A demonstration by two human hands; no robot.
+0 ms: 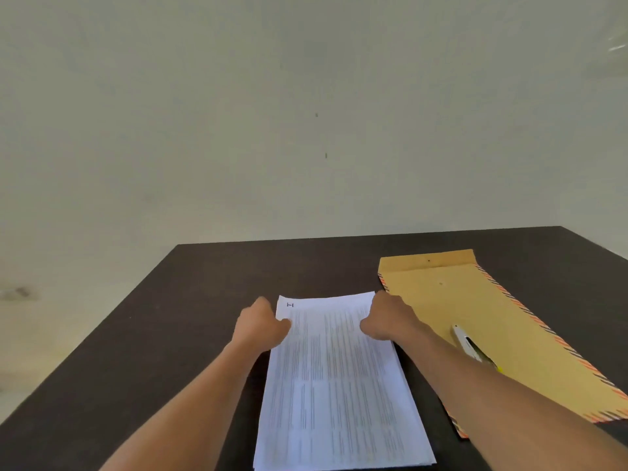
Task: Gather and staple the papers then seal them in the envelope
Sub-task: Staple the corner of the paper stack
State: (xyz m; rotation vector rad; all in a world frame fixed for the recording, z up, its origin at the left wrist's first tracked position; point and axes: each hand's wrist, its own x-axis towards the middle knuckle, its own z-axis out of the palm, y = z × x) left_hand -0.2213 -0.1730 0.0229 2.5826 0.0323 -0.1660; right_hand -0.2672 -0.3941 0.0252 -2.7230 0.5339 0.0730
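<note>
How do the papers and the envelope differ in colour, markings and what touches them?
The papers are white with printed columns; the envelope is tan with a striped border. The left hand and right hand grip the papers; a stapler lies on the envelope. Both lie on the table.

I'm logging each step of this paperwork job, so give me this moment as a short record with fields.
surface: dark brown table
papers: stack of white printed paper sheets, flat on the table, in front of the person
left hand: grips the stack's left edge near the far corner
right hand: grips the right edge near the far corner
envelope: brown paper envelope with red-and-black striped edges, flat, right of the stack
stapler: white-and-silver stapler, on the envelope, untouched
stage: papers outside the envelope
</note>
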